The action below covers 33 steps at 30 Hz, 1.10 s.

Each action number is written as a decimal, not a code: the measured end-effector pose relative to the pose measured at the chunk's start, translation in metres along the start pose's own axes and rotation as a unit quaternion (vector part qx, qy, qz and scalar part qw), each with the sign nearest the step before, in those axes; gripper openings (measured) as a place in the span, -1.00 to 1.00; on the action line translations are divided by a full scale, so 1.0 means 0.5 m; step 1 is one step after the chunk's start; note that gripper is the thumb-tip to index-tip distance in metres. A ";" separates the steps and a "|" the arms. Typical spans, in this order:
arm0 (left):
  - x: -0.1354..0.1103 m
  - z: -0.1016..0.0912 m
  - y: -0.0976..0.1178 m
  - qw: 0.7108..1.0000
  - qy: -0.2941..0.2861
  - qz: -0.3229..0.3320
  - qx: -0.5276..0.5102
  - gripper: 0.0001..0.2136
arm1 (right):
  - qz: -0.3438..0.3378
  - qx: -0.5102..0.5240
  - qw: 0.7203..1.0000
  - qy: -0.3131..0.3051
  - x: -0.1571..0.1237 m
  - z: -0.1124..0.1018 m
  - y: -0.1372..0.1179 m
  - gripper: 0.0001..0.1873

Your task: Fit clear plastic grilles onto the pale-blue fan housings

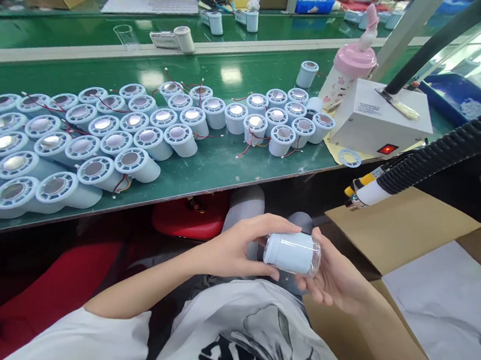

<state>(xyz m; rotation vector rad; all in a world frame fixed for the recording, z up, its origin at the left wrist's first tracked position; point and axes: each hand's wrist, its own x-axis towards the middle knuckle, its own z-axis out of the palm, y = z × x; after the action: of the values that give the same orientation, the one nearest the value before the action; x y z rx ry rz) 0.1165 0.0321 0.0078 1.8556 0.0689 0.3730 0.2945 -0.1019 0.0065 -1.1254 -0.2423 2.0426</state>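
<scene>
**Pale blue cylinder held between both hands, low centre of frame**

Gripped by left hand [237, 248] at one end of pale blue cylinder [290, 253], thumb on top. Cupped underneath by right hand [333, 276], fingers half-curled. Above, on green bench [207, 165]: rows of similar cylinders [99, 131]. Upper right: white box [375, 122], pink bottle [349, 71]. Lower right: cardboard carton [407, 232].

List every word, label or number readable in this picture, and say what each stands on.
None reads clearly.
White box: label print too small.
Shirt: black graphic, lettering cut off, unreadable.
Pale blue cylinder between left hand and right hand: no text.
</scene>
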 end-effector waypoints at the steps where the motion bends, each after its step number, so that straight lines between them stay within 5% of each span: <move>1: -0.001 0.002 0.006 1.000 0.001 -0.023 -0.005 -0.37 | 0.001 -0.009 1.000 -0.006 0.000 -0.001 0.002 -0.15; 3: -0.004 0.004 0.016 0.997 0.004 -0.072 -0.018 -0.41 | -0.038 -0.046 0.998 -0.012 0.000 -0.006 0.010 -0.19; 6: -0.005 0.005 0.025 0.990 0.014 -0.132 -0.051 -0.41 | -0.249 -0.167 0.953 0.050 -0.003 -0.021 0.027 -0.36; 8: -0.003 0.004 0.027 0.983 0.013 -0.164 -0.082 -0.41 | -0.420 -0.311 0.846 0.110 -0.008 -0.031 0.037 -0.31; 10: 0.000 0.001 0.027 0.975 -0.001 -0.191 -0.118 -0.41 | -0.515 -0.455 0.713 0.141 -0.016 -0.038 0.044 -0.29; 11: 0.001 0.000 0.027 0.970 -0.013 -0.202 -0.133 -0.41 | -0.526 -0.502 0.671 0.144 -0.020 -0.040 0.045 -0.32; 12: 0.002 -0.001 0.027 0.967 -0.024 -0.210 -0.143 -0.39 | -0.522 -0.524 0.658 0.145 -0.023 -0.040 0.046 -0.35; 13: 0.003 -0.003 0.027 0.966 -0.032 -0.211 -0.146 -0.36 | -0.506 -0.518 0.675 0.144 -0.026 -0.040 0.047 -0.38; 17: -0.001 -0.007 0.024 0.980 -0.039 -0.151 -0.126 -0.25 | -0.388 -0.332 0.853 0.112 -0.030 -0.030 0.043 -0.45; 19: -0.005 -0.007 0.019 0.980 -0.042 -0.132 -0.144 -0.25 | -0.347 -0.275 0.889 0.120 -0.031 -0.024 0.042 -0.53; 24: -0.017 -0.002 0.002 0.969 -0.053 -0.131 -0.203 -0.23 | -0.350 -0.343 0.856 0.165 -0.035 -0.020 0.046 -0.58; 29: -0.014 -0.002 -0.012 0.982 -0.050 -0.089 -0.157 -0.21 | -0.392 -0.385 0.818 0.170 -0.030 -0.011 0.049 -0.63; 33: 0.000 0.013 -0.020 0.987 -0.045 -0.020 -0.152 -0.18 | -0.374 -0.359 0.840 0.162 -0.052 -0.027 0.044 -0.36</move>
<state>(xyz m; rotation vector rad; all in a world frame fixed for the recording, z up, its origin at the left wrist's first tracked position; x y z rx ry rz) 0.1200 0.0295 -0.0034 1.5647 -0.0116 0.2546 0.3014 -0.1377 0.0041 -1.4743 -1.1483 1.0322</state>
